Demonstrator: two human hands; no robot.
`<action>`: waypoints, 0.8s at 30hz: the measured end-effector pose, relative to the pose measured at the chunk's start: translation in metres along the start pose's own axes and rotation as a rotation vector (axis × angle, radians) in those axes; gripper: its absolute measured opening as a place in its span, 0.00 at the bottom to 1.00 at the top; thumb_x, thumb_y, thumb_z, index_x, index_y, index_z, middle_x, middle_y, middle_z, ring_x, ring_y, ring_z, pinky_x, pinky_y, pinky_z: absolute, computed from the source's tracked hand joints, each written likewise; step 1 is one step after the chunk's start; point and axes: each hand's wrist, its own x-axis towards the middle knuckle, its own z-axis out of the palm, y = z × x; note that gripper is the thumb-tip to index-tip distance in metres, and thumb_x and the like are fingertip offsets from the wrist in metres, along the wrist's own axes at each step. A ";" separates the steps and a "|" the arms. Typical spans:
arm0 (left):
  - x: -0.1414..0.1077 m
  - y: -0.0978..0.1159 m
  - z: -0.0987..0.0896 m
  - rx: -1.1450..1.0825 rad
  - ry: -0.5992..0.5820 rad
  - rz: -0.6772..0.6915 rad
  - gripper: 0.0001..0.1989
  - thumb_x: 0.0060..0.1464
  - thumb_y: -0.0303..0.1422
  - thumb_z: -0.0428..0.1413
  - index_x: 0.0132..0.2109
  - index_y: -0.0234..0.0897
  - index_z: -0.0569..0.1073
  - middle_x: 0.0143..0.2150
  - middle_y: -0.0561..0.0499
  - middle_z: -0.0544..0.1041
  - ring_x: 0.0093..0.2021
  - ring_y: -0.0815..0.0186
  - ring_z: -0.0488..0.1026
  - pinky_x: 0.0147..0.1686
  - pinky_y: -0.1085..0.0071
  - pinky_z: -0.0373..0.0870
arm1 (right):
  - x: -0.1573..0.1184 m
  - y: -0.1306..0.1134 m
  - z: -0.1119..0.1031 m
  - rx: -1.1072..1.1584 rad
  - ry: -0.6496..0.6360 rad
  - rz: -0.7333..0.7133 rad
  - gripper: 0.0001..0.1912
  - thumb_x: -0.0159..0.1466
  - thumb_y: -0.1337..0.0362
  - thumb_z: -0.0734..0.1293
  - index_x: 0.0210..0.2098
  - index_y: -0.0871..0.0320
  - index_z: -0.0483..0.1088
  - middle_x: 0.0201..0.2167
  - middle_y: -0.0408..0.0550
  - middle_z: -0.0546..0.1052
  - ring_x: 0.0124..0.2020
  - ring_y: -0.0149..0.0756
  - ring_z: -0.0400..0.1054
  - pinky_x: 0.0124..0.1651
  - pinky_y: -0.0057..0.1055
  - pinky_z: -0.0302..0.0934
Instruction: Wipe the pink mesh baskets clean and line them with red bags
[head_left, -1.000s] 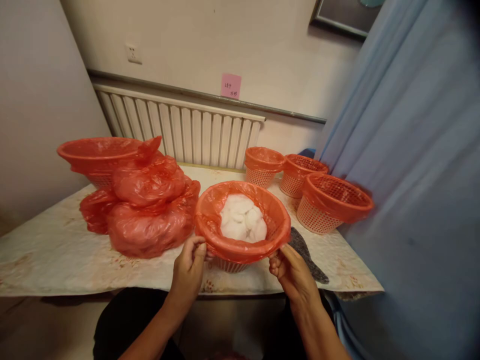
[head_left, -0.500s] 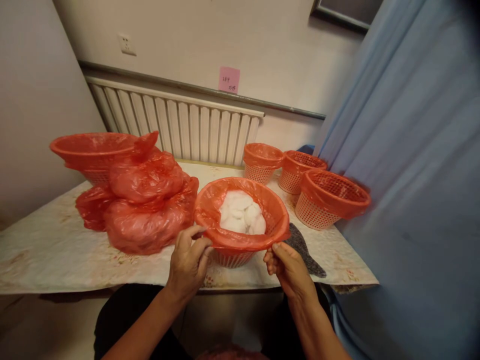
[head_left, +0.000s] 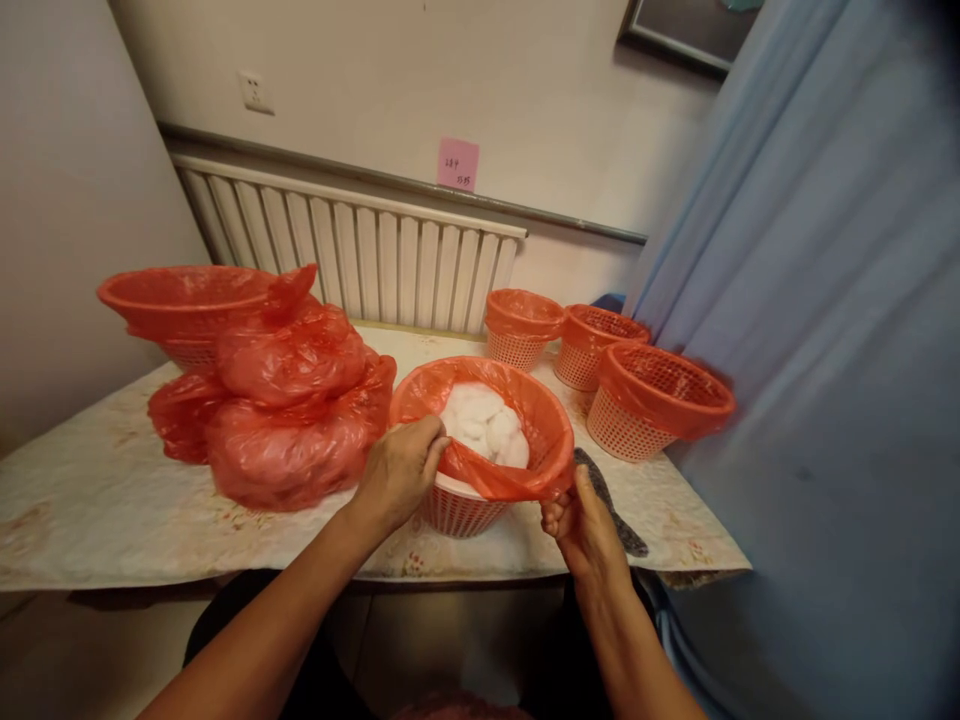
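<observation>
Liner (head_left: 499, 481) in seemingly closed left hand (head_left: 400, 468)

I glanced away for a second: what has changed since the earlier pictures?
The left hand moved up and rightward and now pulls the red liner inward, baring part of the near rim of the basket. The right hand stayed at the near right edge. The white contents, piled red bags, three lined baskets and dark grey item stayed put.

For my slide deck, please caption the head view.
Left hand pinches red liner on basket holding white pieces; right hand at rim.
</observation>
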 end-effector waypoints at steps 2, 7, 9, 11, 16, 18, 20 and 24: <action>0.003 -0.003 0.006 0.006 -0.028 0.001 0.06 0.58 0.31 0.51 0.32 0.40 0.69 0.28 0.52 0.69 0.30 0.62 0.65 0.33 0.69 0.57 | 0.005 -0.002 -0.001 -0.028 0.030 -0.020 0.26 0.47 0.44 0.75 0.29 0.59 0.67 0.15 0.38 0.71 0.12 0.24 0.62 0.15 0.19 0.58; 0.007 -0.005 0.012 0.063 -0.099 -0.005 0.07 0.57 0.30 0.52 0.30 0.40 0.66 0.27 0.52 0.68 0.29 0.62 0.65 0.31 0.69 0.55 | 0.014 -0.009 -0.009 -0.096 0.008 -0.105 0.20 0.47 0.52 0.76 0.25 0.59 0.68 0.12 0.37 0.68 0.11 0.24 0.59 0.14 0.19 0.55; 0.009 -0.002 0.010 0.090 -0.161 -0.017 0.08 0.58 0.29 0.51 0.30 0.40 0.64 0.27 0.52 0.69 0.29 0.63 0.66 0.30 0.70 0.55 | 0.018 -0.016 -0.011 -0.090 0.013 -0.141 0.18 0.47 0.53 0.75 0.24 0.59 0.68 0.12 0.37 0.68 0.11 0.24 0.59 0.13 0.19 0.54; 0.011 0.002 0.007 0.126 -0.225 -0.021 0.08 0.59 0.28 0.48 0.30 0.39 0.64 0.28 0.51 0.69 0.30 0.63 0.67 0.30 0.70 0.56 | 0.022 -0.026 -0.012 -0.091 0.038 -0.194 0.16 0.48 0.55 0.74 0.26 0.59 0.70 0.13 0.38 0.69 0.12 0.24 0.59 0.13 0.19 0.53; 0.012 0.002 0.006 0.191 -0.259 -0.006 0.08 0.61 0.29 0.47 0.31 0.39 0.63 0.29 0.51 0.71 0.31 0.64 0.69 0.31 0.70 0.59 | 0.041 -0.056 0.001 -0.220 0.054 -0.348 0.11 0.50 0.56 0.71 0.24 0.57 0.70 0.14 0.37 0.69 0.13 0.25 0.58 0.15 0.21 0.53; 0.011 0.000 0.007 0.200 -0.252 0.001 0.08 0.61 0.29 0.47 0.31 0.39 0.63 0.29 0.51 0.71 0.31 0.63 0.69 0.31 0.70 0.59 | 0.053 -0.066 0.010 -0.289 0.045 -0.390 0.10 0.52 0.56 0.69 0.23 0.56 0.68 0.12 0.37 0.67 0.13 0.26 0.59 0.16 0.22 0.54; 0.011 -0.001 0.008 0.187 -0.251 0.008 0.08 0.61 0.29 0.47 0.31 0.39 0.63 0.29 0.51 0.70 0.31 0.63 0.69 0.31 0.70 0.59 | 0.067 -0.072 0.019 -0.359 0.030 -0.442 0.10 0.53 0.57 0.67 0.22 0.56 0.67 0.14 0.38 0.68 0.15 0.27 0.60 0.18 0.23 0.55; 0.010 -0.003 0.003 0.018 -0.168 0.024 0.08 0.60 0.31 0.47 0.32 0.39 0.65 0.29 0.53 0.70 0.31 0.65 0.68 0.32 0.70 0.62 | 0.095 -0.078 0.030 -0.540 -0.009 -0.605 0.12 0.56 0.56 0.66 0.23 0.58 0.69 0.20 0.39 0.70 0.21 0.27 0.62 0.24 0.24 0.56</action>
